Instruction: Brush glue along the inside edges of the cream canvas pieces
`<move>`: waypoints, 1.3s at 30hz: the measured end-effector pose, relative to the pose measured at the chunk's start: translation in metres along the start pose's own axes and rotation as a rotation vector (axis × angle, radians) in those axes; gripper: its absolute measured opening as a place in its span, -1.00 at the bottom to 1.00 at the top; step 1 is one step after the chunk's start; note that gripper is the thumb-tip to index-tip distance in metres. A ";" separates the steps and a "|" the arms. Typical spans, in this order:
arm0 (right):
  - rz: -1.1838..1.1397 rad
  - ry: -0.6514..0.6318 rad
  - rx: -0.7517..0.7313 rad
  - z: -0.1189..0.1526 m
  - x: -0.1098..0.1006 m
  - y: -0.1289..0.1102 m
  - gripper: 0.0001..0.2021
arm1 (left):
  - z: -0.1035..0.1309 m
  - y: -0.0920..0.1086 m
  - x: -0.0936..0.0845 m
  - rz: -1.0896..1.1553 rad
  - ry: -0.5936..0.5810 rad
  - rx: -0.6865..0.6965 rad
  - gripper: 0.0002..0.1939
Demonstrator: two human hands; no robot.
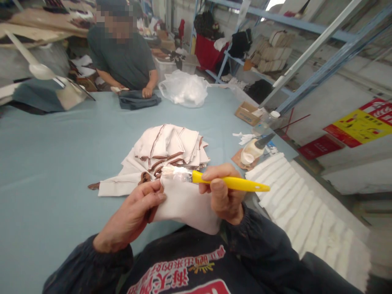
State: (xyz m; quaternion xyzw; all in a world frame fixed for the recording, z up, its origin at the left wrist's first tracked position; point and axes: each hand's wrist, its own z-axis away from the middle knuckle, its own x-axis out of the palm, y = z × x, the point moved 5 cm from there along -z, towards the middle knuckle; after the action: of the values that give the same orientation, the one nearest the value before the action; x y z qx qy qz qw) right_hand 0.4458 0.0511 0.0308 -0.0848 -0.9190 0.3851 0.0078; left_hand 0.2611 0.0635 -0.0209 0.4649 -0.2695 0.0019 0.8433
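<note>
Clock read from the cloth, 12 = away from wearer. Left hand (131, 214) at 9 o'clock, pinching the near-left edge of the white cloth (186, 204), thumb on top. Right hand (226, 200) at 3, grasping the yellow brush (235, 183) by its handle, tail of the handle out toward 3. Bristles point to 9, whitish, at the cloth's upper-left edge close to the left fingertips; full contact can't be told. Whether the right hand's lower fingers also grip the cloth: can't tell.

Cloth is held up in front of the wearer's dark printed apron (183, 265), at the near edge of the blue-green tabletop (61, 163). Pile (171, 143) of white pieces with brown edges just beyond, 11 to 12, fanned out, one strip reaching to 10.

Pale container (251, 153) at 2, on a brown scrap. Small carton (248, 114) at 1, capped clear bottle (269, 122) just beside it. White strips (300, 220) in a row at 3. Plastic bag (185, 87) at 12. Co-worker (122, 61) at 11, both hands at a dark folded cloth (139, 99). Lamp (43, 71) at 10 to 11. Posters (361, 126) on the wall at 2.
</note>
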 end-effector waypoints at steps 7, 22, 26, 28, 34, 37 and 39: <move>0.267 -0.193 -0.308 -0.005 0.011 -0.014 -0.85 | 0.002 0.002 -0.008 0.043 0.030 -0.002 -0.76; 0.499 0.052 -0.030 0.019 -0.017 -0.013 -0.84 | 0.026 0.003 -0.023 -0.367 -0.032 0.162 -0.82; 0.443 -0.026 0.073 0.022 -0.002 -0.003 -0.80 | 0.047 0.002 -0.013 -0.728 -0.018 0.426 -0.82; 0.505 -0.079 0.023 0.028 0.007 -0.006 -0.80 | 0.054 0.001 -0.009 -0.775 -0.011 0.493 -0.78; 0.565 0.076 -0.063 0.051 0.027 0.004 -0.80 | 0.058 0.004 -0.007 -0.678 -0.007 0.584 -0.74; 0.557 0.223 -0.003 0.049 0.030 0.016 -0.76 | 0.058 -0.001 -0.014 -0.607 0.019 0.560 -0.78; 0.547 0.270 0.003 0.039 0.032 0.016 -0.71 | 0.059 -0.007 -0.023 -0.541 0.017 0.508 -0.78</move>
State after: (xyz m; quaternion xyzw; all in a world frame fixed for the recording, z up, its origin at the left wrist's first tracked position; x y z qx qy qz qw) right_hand 0.4131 0.0401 -0.0098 -0.3795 -0.8521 0.3596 0.0260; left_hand 0.2165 0.0185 -0.0116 0.7136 -0.1210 -0.1503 0.6734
